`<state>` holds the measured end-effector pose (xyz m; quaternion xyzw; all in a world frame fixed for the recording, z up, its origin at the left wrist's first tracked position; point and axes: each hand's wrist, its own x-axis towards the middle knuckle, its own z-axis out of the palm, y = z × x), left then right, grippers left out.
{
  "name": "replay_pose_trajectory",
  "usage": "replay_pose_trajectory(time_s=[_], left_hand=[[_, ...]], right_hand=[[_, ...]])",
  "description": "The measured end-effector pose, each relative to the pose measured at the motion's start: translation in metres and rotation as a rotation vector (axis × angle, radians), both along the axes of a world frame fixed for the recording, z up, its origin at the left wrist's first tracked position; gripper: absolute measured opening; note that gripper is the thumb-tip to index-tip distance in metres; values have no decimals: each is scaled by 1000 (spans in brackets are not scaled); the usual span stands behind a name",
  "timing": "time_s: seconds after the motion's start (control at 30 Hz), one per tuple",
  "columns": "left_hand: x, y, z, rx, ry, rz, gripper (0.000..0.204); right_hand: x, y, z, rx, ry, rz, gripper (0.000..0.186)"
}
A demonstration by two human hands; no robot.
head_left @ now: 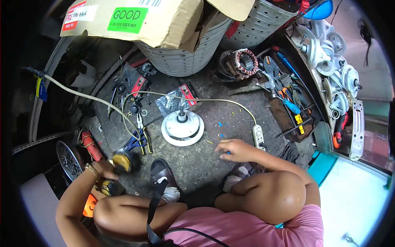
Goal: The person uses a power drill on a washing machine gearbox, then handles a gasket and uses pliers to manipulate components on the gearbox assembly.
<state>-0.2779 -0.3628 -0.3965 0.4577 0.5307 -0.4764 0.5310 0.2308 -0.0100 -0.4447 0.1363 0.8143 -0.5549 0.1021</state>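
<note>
Looks like tool-handling step: left hand [106,169] grips yellow cordless drill [121,161], right hand [235,150] pinches 1 small blue piece [228,152]. White pulley assembly [182,126] sits mid-floor [201,164]. Next move probably calls for steady drill control.

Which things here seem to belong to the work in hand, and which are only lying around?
Probably in use:
yellow power tool, in the left hand
tiny blue thing, at the right hand
white round part

Apparently lying around:
cardboard box
pliers
wire-wound ring

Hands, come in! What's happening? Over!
Left hand: gripping yellow tool. Right hand: curled, apart from white part. White part: on floor. Cord behind, not across.
</note>
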Motion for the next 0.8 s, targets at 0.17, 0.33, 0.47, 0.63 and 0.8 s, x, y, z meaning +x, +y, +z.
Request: replay_pose_trajectory(time_s=[0.17, 0.33, 0.47, 0.63, 0.8], left_hand=[[87, 71, 38, 92, -97, -148, 68], [156, 172, 80, -50, -272, 356, 68], [215, 191, 82, -54, -635, 1085, 52], [243, 232, 119, -313, -649, 1671, 49], [156, 150, 122, 661, -638, 1109, 47]], right_hand=[[-53, -10, 33, -128, 225, 233, 28], [-94, -43, 55, -58, 585, 215, 82], [-97, -36, 91, 94, 279, 458, 111], [-70, -26, 47, -495, 399, 50, 74], [-46, 31, 79, -533, 43, -3, 56]])
